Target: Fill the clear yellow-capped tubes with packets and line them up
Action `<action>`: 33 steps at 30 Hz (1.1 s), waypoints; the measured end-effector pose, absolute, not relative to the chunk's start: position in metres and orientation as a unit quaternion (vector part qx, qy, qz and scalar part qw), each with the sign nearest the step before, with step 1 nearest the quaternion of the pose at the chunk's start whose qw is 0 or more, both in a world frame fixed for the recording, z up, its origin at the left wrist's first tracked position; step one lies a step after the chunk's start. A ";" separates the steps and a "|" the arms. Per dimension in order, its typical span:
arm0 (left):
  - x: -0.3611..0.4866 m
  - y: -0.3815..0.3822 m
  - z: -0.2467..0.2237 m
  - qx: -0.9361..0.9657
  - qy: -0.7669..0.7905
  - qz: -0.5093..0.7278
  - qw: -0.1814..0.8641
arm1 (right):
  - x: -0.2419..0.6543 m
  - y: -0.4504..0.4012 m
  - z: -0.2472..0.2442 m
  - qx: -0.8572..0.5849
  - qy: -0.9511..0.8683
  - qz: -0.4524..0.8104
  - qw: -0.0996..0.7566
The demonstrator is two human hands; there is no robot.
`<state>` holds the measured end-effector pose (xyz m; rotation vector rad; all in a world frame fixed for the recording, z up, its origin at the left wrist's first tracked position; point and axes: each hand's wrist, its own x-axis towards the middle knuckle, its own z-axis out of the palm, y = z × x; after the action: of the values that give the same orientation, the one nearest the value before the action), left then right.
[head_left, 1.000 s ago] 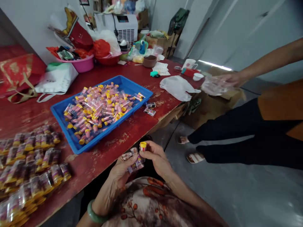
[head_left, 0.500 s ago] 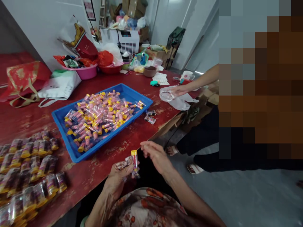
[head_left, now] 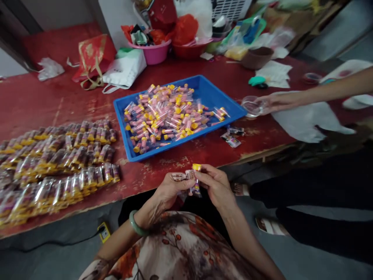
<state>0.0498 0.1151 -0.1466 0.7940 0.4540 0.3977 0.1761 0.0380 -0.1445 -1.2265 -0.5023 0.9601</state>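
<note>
Small printed wrappers [head_left: 178, 177] and a clear tube with a yellow cap [head_left: 197, 167] are pinched in my left hand [head_left: 171, 188], near my lap. My right hand [head_left: 217, 184] has its thumb and fingers closed on the tube from the right, just below the cap. Beyond both hands lies a blue tray [head_left: 151, 156] heaped with pink-filled, yellow-capped tubes [head_left: 160, 112]. Rows of dark-filled packed tubes [head_left: 75, 184] lie on the red table [head_left: 163, 167] at the left.
Another person's hand [head_left: 268, 104] holds a clear round container [head_left: 252, 107] by the tray's right corner. Loose packets [head_left: 232, 139] lie near the table edge. Bags [head_left: 126, 70], a pink basin [head_left: 155, 52] and a brown bowl [head_left: 256, 58] stand behind.
The view has turned left and down. My right hand, apart from the tube before, has come in and taken hold of it. The other person's hand has brought the clear container nearer the tray.
</note>
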 end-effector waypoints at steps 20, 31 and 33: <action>0.046 0.122 -0.135 0.157 0.312 0.302 0.887 | 0.150 0.007 -0.146 -0.498 -0.389 0.173 0.755; 0.040 0.113 -0.135 0.194 0.291 0.308 0.885 | 0.140 -0.001 -0.154 -0.549 -0.487 -0.012 0.679; 0.039 0.113 -0.137 0.209 0.278 0.314 0.883 | 0.140 -0.002 -0.155 -0.563 -0.515 -0.041 0.645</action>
<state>0.0393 0.1132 -0.1375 0.4359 0.5787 0.6544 0.1397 -0.0024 -0.1546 -1.2811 -1.1716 -0.0939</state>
